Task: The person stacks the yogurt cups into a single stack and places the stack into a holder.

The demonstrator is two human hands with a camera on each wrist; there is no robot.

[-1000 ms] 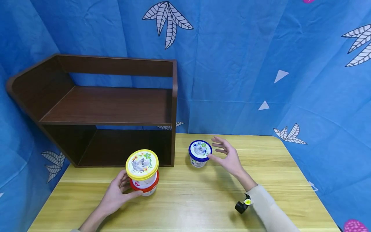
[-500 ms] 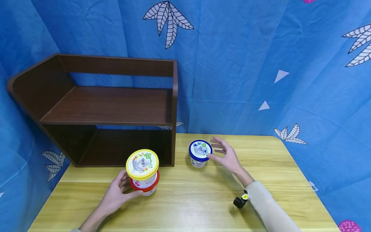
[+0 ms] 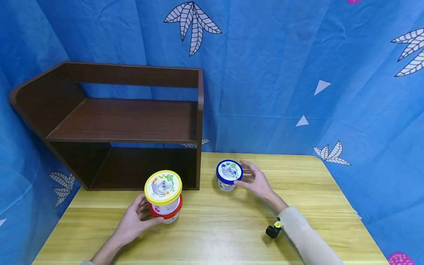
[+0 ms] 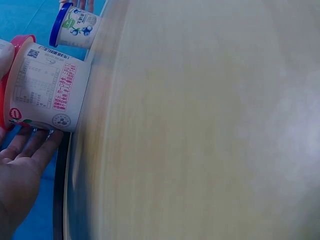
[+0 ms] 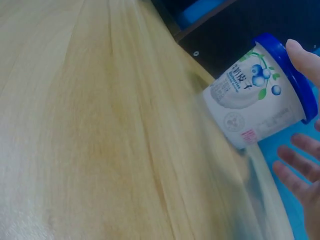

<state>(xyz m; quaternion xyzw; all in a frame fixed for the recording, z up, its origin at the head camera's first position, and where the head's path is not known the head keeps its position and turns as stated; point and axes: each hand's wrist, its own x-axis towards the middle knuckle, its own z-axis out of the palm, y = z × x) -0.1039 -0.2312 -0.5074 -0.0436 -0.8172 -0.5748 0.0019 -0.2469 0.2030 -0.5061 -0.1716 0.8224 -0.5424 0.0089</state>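
In the head view, a yellow-lidded tub [image 3: 163,187] stands on top of a red-lidded tub [image 3: 171,218] on the table. My left hand [image 3: 134,222] holds the red-lidded tub, thumb at its near side and fingers round its left. The left wrist view shows the fingers [image 4: 35,145] against its printed white wall [image 4: 47,85]. Farther right stands a blue-lidded tub [image 3: 228,175] with blueberry pictures. My right hand [image 3: 258,182] is at its right side. In the right wrist view the thumb [image 5: 302,60] is at the blue lid, while the other fingers stay apart from the wall.
A dark brown two-level shelf [image 3: 126,119] stands at the back left, just left of the blue-lidded tub. Blue patterned cloth [image 3: 265,73] hangs behind the wooden table [image 3: 212,235]. A black wrist camera [image 3: 273,231] hangs below the right sleeve.
My right hand has shifted slightly left and its fingers have come closer to the blue-lidded tub. The left hand and the two stacked tubs have stayed in place.
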